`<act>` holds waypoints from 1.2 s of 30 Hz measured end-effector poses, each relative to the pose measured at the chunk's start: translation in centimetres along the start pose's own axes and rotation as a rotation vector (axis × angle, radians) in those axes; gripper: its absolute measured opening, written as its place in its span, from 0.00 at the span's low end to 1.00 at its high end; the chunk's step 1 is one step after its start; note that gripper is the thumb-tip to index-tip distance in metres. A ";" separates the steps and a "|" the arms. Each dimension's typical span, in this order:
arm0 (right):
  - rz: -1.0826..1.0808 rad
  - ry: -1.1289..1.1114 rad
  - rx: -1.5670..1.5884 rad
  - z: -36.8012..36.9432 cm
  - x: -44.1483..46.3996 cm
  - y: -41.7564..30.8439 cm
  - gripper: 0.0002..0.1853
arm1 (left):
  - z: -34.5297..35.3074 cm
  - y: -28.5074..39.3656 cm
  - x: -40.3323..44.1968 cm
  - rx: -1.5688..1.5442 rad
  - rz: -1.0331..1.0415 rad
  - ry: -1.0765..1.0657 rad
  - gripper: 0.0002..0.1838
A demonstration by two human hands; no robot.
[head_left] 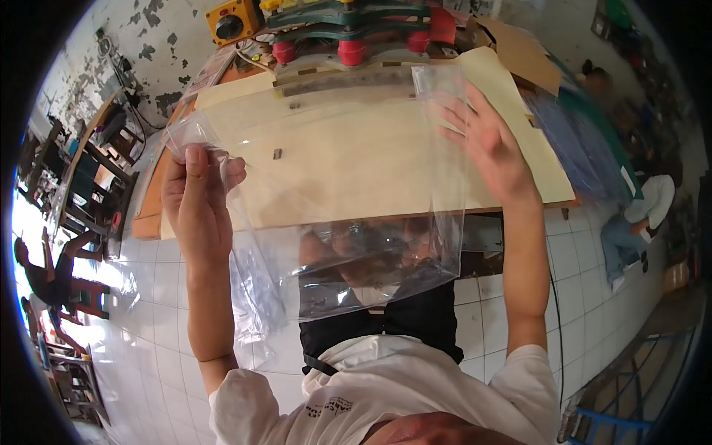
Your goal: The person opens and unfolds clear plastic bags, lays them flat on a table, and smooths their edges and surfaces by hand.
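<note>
A clear plastic bag or folded sheet hangs across the front of the table, its lower part drooping over the edge above my lap. My left hand is closed on its upper left corner, the thumb pressed against the fingers. At the upper right, my right hand has its fingers stretched out and spread. Those fingertips show through the clear plastic near its right edge; whether they are inside it or behind it I cannot tell. More crumpled clear plastic hangs below my left hand.
A cream board covers the wooden table. Behind it stands a green press-like frame with red parts, beside a yellow box with a black knob. Cardboard and stacked plastic sheets lie right. Other people sit at both sides.
</note>
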State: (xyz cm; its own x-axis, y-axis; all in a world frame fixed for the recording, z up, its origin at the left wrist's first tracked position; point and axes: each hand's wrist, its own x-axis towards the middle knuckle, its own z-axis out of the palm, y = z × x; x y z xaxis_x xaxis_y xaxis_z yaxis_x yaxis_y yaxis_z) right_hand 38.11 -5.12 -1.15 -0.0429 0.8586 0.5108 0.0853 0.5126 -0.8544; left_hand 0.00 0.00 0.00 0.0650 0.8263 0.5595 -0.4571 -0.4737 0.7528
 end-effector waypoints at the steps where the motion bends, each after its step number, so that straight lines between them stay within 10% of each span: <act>1: 0.053 -0.057 0.153 0.4 1.6 -0.5 0.56 | -0.1 0.2 0.6 -0.018 0.020 -0.040 0.10; 6: -0.025 -0.090 0.130 1.7 5.6 -7.8 0.26 | 0.9 5.1 2.5 0.061 0.232 0.058 0.08; 13: -0.353 0.062 -0.037 2.1 8.5 -14.5 0.11 | 2.9 11.2 4.1 0.110 0.590 0.052 0.09; 16: -0.503 0.115 -0.406 -0.4 8.5 -10.9 0.17 | 3.4 8.5 2.7 0.417 0.948 0.035 0.12; 17: -0.512 0.116 -0.409 -0.8 7.8 -10.2 0.17 | 3.1 7.5 0.0 1.011 0.890 0.204 0.13; 20: -0.072 0.038 -0.505 -1.8 4.3 -8.7 0.17 | 5.8 5.2 -3.9 0.545 0.904 -0.475 0.12; 22: 0.209 0.020 -0.273 -3.0 1.5 -6.8 0.17 | 8.4 4.5 -6.2 0.770 1.103 -0.631 0.15; 29: 0.432 0.112 0.618 -7.2 -6.2 -2.1 0.34 | 14.0 -2.2 -14.7 0.901 1.200 -0.790 0.02; 36: 0.492 0.332 0.069 -6.8 -9.0 -1.2 0.16 | 15.7 -3.5 -17.9 0.964 0.776 -1.070 0.21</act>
State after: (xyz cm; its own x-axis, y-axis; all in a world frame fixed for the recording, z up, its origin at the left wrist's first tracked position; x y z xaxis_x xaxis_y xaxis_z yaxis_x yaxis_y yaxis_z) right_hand 45.14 -13.53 -4.09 0.2992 0.9530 0.0467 -0.0494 0.0643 -0.9967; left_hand 14.42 -17.94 -7.22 0.8340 -0.0672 0.5477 -0.0071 -0.9938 -0.1112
